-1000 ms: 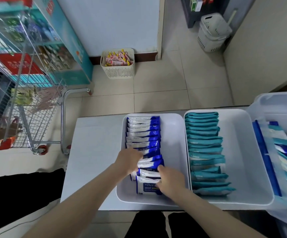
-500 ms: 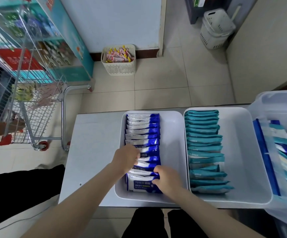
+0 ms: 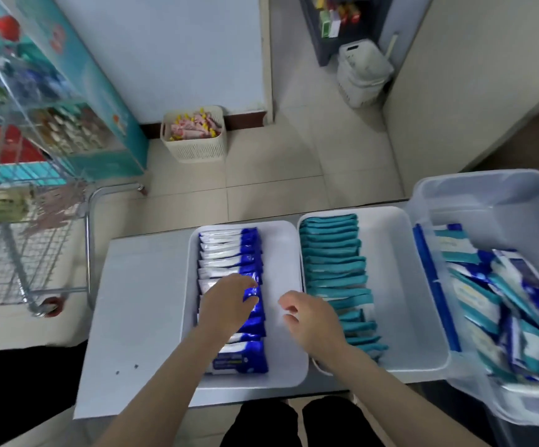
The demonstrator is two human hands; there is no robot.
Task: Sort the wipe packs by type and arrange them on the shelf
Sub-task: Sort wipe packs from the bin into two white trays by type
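Under left hand [image 3: 226, 304], blue packs [image 3: 234, 253]

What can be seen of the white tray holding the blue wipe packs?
The white tray is a shallow plastic bin with rounded corners, flat on the table, edge to edge with the teal packs' tray. Blue-and-white packs fill its left half in one overlapping row; its right half is bare. The left hand rests on the row.

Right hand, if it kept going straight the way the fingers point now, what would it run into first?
The right hand is empty, fingers curled and pointing left over the bare strip of the left tray. Going straight on, it would probably meet the blue wipe packs first, beside the left hand; its height above the tray is unclear.
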